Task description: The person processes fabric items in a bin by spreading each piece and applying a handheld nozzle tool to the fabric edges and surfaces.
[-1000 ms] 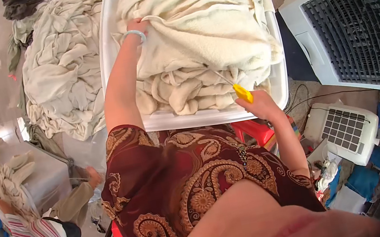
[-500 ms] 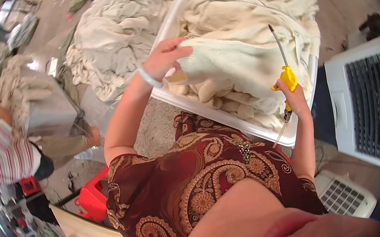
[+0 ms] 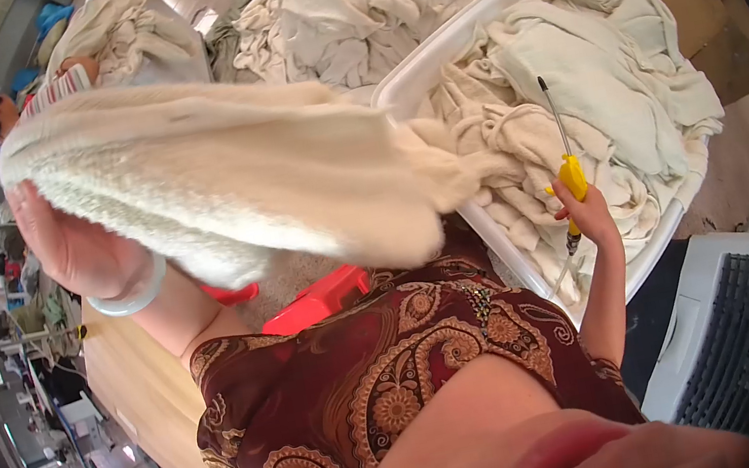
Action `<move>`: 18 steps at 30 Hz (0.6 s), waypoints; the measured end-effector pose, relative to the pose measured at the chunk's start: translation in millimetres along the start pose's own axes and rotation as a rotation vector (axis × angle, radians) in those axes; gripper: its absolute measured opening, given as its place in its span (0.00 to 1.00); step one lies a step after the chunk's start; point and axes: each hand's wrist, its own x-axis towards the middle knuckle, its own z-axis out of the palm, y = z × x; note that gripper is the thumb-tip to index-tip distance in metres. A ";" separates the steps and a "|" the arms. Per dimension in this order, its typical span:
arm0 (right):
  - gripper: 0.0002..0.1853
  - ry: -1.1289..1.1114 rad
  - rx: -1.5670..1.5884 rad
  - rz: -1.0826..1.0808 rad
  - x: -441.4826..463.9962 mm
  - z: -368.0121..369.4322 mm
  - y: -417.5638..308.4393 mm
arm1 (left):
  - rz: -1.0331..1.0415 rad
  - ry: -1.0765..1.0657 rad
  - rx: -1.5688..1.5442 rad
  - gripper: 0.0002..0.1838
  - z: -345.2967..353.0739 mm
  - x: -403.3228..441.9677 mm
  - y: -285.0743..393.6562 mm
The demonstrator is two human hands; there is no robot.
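Observation:
My left hand (image 3: 81,246), with a pale bracelet at the wrist, grips the edge of a cream fleecy cloth (image 3: 221,161) raised at the left. The cloth stretches rightward to the rim of a white tub (image 3: 412,77) and hides part of my fingers. Over the tub's near right side, my right hand (image 3: 588,211) is closed around the yellow handle of a screwdriver-like tool (image 3: 570,174), its thin metal shaft pointing up. More cream cloths (image 3: 586,66) are heaped in the tub.
Beyond the tub lies a large pile of pale cloth (image 3: 364,5). A wooden table (image 3: 152,393) stands at the left, near a red stool (image 3: 321,299). A cooler (image 3: 742,329) is at the lower right, a cardboard box (image 3: 707,15) at the upper right. Another person's arm (image 3: 58,89) shows behind the cloth.
My left hand has pulled the cloth up out of the tub and swung it left. The view has turned left. My right hand still holds the yellow tool.

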 end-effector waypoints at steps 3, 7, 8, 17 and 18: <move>0.24 -0.019 -0.080 -0.002 7.6 9.5 4.7 | 0.145 0.101 0.380 0.17 -6.1 -5.9 12.3; 0.24 -0.075 -0.254 0.035 22.4 25.5 31.3 | 0.172 0.136 0.585 0.11 -25.1 12.8 -5.3; 0.24 -0.087 -0.286 0.065 24.2 29.8 36.8 | 0.144 0.169 0.644 0.10 -35.0 21.7 -13.5; 0.24 -0.065 -0.042 0.244 13.3 51.8 45.8 | -0.344 0.234 0.802 0.07 -181.2 179.8 -249.0; 0.24 -0.052 0.009 0.296 18.3 52.9 48.7 | -0.382 0.234 0.843 0.09 -180.1 203.6 -289.2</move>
